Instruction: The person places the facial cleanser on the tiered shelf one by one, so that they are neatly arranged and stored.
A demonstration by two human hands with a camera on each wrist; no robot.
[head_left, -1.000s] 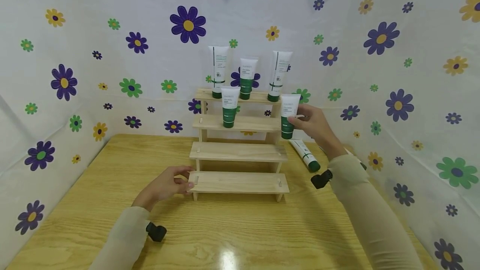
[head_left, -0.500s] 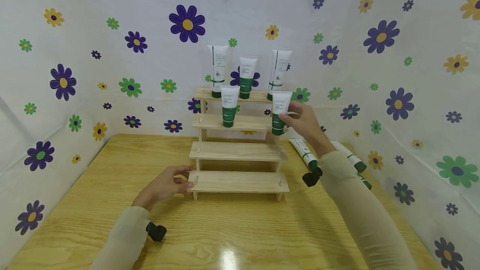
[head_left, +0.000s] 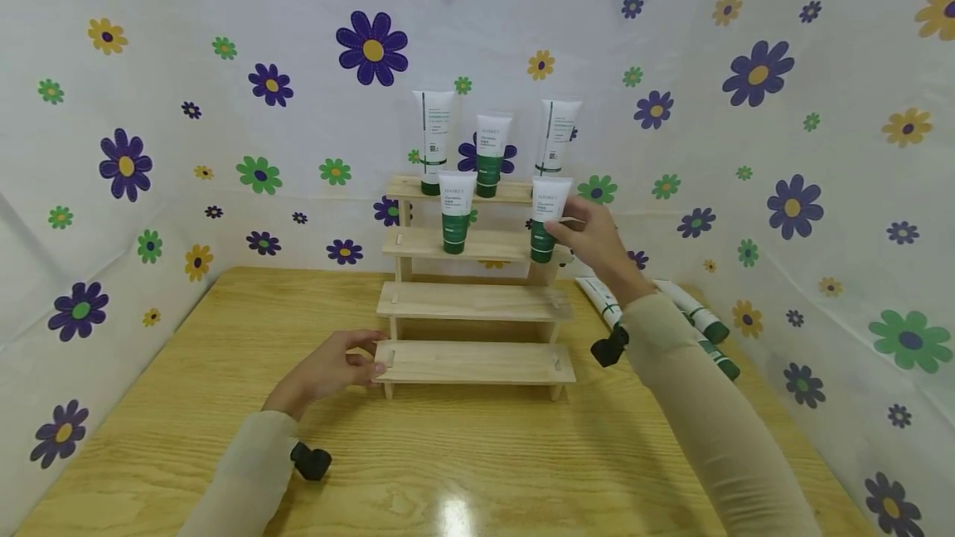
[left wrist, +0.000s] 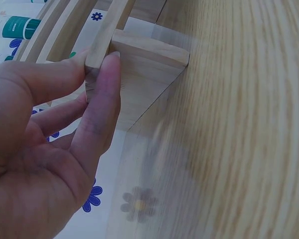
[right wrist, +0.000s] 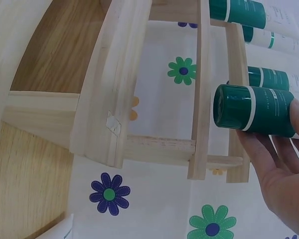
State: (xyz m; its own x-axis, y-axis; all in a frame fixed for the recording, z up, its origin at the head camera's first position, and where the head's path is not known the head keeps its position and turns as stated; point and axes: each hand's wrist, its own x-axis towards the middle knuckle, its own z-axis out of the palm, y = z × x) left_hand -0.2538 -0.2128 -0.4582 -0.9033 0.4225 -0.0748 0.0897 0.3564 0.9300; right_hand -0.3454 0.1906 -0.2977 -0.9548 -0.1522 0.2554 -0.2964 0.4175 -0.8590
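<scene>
In the head view my right hand (head_left: 594, 239) grips a white and green squeeze tube (head_left: 550, 218), cap down, at the right end of the second step from the top. In the right wrist view, the tube's green cap (right wrist: 234, 106) is near the step edge; whether it touches is unclear. My left hand (head_left: 328, 371) pinches the left end of the bottom step of a wooden tiered display stand (head_left: 473, 363). Thumb and fingers lie on either side of the board (left wrist: 102, 47) in the left wrist view. Another tube (head_left: 457, 212) stands on the second step's left.
Three tubes, a left one (head_left: 435, 139), a middle one (head_left: 492, 154) and a right one (head_left: 558, 137), stand on the top step. Several more tubes (head_left: 690, 311) lie on the wooden table (head_left: 418, 471) right of the stand, partly behind my right arm. Flower-printed cloth (head_left: 298, 139) surrounds the table.
My right hand has carried the squeeze tube left and slightly up, from beside the stand to the second step's right end. The left hand keeps its place.
</scene>
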